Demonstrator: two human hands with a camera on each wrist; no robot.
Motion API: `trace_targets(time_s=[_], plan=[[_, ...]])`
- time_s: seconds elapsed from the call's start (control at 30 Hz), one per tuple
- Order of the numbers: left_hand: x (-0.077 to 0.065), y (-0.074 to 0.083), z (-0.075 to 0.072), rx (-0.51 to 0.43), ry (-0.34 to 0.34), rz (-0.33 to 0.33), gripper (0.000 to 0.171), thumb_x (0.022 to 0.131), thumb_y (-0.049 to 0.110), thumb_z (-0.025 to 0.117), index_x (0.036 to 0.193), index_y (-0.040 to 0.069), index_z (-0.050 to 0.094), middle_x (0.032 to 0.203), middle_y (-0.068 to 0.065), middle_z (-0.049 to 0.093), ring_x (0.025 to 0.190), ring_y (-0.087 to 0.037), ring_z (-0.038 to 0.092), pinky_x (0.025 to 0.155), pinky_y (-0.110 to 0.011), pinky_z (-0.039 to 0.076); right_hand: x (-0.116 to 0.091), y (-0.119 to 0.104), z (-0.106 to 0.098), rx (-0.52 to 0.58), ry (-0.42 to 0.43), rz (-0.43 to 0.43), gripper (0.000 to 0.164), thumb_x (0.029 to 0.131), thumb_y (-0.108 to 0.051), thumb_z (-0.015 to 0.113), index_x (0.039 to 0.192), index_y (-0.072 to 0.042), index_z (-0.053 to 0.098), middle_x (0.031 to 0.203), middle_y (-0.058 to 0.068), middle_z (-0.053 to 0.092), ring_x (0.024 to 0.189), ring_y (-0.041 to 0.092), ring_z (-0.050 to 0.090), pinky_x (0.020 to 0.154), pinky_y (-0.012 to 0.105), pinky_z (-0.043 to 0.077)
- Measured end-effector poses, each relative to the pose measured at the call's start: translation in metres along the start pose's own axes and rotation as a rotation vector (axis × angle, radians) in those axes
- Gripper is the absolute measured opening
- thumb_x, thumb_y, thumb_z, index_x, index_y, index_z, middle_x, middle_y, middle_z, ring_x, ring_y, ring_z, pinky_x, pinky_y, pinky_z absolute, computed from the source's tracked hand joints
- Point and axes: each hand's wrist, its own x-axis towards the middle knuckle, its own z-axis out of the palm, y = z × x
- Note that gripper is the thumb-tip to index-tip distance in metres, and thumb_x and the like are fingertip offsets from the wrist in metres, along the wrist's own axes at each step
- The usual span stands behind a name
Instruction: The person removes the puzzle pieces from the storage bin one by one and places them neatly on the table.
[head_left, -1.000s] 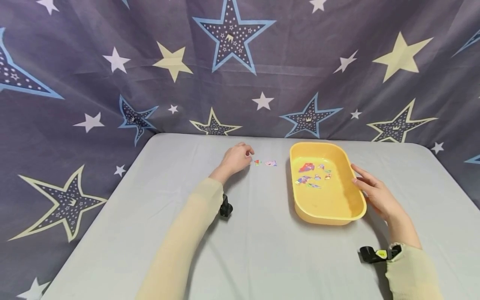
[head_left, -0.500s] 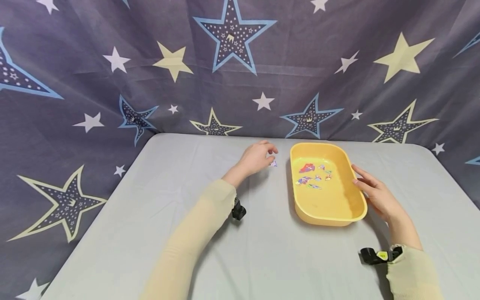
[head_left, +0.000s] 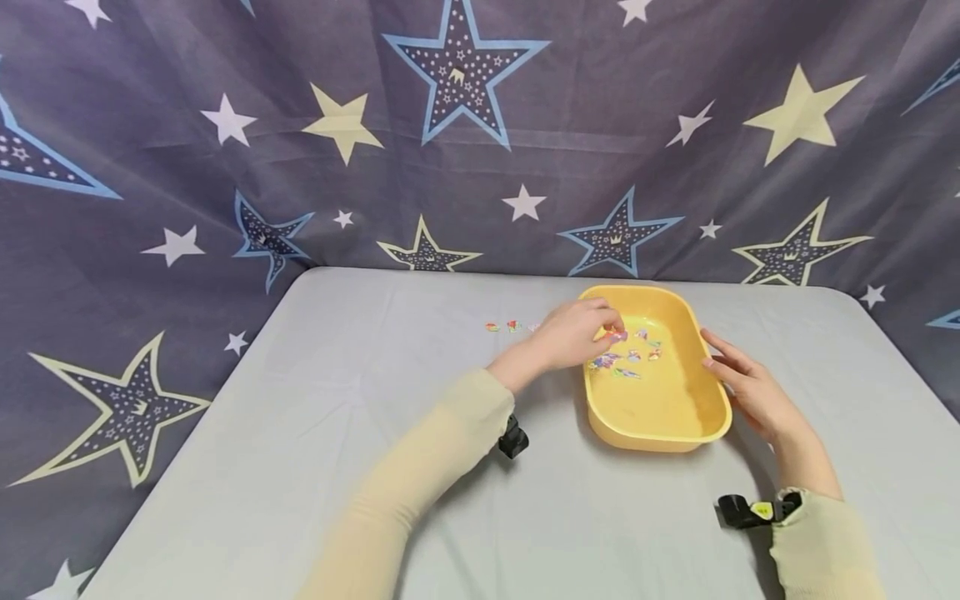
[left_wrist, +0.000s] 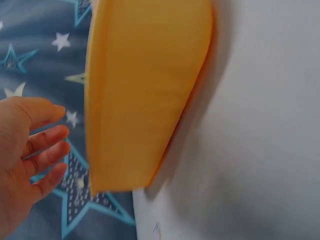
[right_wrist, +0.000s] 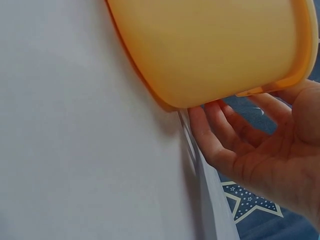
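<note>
While right grip touches tray, left grip hovers over pieces.

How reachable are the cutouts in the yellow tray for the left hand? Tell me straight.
Likely yes: the left hand hangs partly over the yellow tray, close to the cutouts, and nothing seems to block the open top.
</note>
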Motion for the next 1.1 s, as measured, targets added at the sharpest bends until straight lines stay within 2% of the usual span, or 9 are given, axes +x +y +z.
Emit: trace_targets(time_s=[0.2, 0.37, 0.6, 0.77, 0.93, 1.1], plan=[[0.011, 0.015, 0.019, 0.063, -0.1, 0.049, 0.021, 0.085, 0.023, 0.058, 0.105, 0.022, 0.064, 0.103, 0.009, 0.056, 0.09, -0.007, 0.055, 0.074, -0.023, 0.044, 0.001, 0.001, 0.001, 0.011, -0.003, -0.002, 0.06, 0.095, -0.035, 0.043, 0.146, -0.023, 0.013, 0.137, 0.02, 0.026, 0.095, -0.007, 0.049, 0.075, 0.024, 0.048], [0.018, 0.023, 0.03, 0.127, -0.203, 0.017, 0.022, 0.084, 0.025, 0.061, 0.106, 0.024, 0.063, 0.111, 0.01, 0.056, 0.097, -0.008, 0.056, 0.072, -0.024, 0.046, 0.001, 0.001, 0.0, 0.006, -0.007, -0.005, 0.06, 0.095, -0.036, 0.041, 0.146, -0.024, 0.013, 0.14, 0.022, 0.021, 0.097, -0.008, 0.047, 0.075, 0.023, 0.048], [0.027, 0.029, 0.039, 0.156, -0.27, -0.043, 0.028, 0.083, 0.026, 0.064, 0.111, 0.026, 0.062, 0.116, 0.01, 0.056, 0.105, -0.007, 0.053, 0.076, -0.026, 0.046, 0.0, 0.0, 0.0, 0.009, 0.002, 0.006, 0.06, 0.095, -0.037, 0.042, 0.146, -0.025, 0.013, 0.142, 0.024, 0.018, 0.097, -0.008, 0.046, 0.075, 0.022, 0.048], [0.03, 0.03, 0.044, 0.2, -0.319, -0.092, 0.022, 0.085, 0.025, 0.062, 0.106, 0.028, 0.063, 0.106, 0.012, 0.056, 0.095, -0.004, 0.052, 0.073, -0.026, 0.044, 0.001, -0.001, 0.001, 0.016, 0.006, 0.002, 0.06, 0.095, -0.036, 0.042, 0.146, -0.024, 0.013, 0.14, 0.023, 0.02, 0.096, -0.007, 0.047, 0.075, 0.022, 0.048], [0.03, 0.033, 0.046, 0.266, -0.379, -0.118, 0.012, 0.088, 0.021, 0.056, 0.097, 0.026, 0.063, 0.097, 0.008, 0.055, 0.086, -0.007, 0.049, 0.074, -0.028, 0.042, 0.001, -0.001, 0.001, 0.014, -0.001, -0.004, 0.06, 0.095, -0.036, 0.042, 0.146, -0.024, 0.013, 0.14, 0.022, 0.021, 0.096, -0.007, 0.048, 0.075, 0.024, 0.048], [0.029, 0.035, 0.047, 0.287, -0.39, -0.121, 0.01, 0.09, 0.021, 0.052, 0.094, 0.024, 0.061, 0.095, 0.007, 0.057, 0.084, -0.009, 0.05, 0.074, -0.028, 0.042, 0.0, 0.0, 0.001, 0.008, 0.0, 0.004, 0.06, 0.095, -0.037, 0.041, 0.146, -0.025, 0.012, 0.141, 0.024, 0.018, 0.097, -0.008, 0.046, 0.075, 0.023, 0.048]])
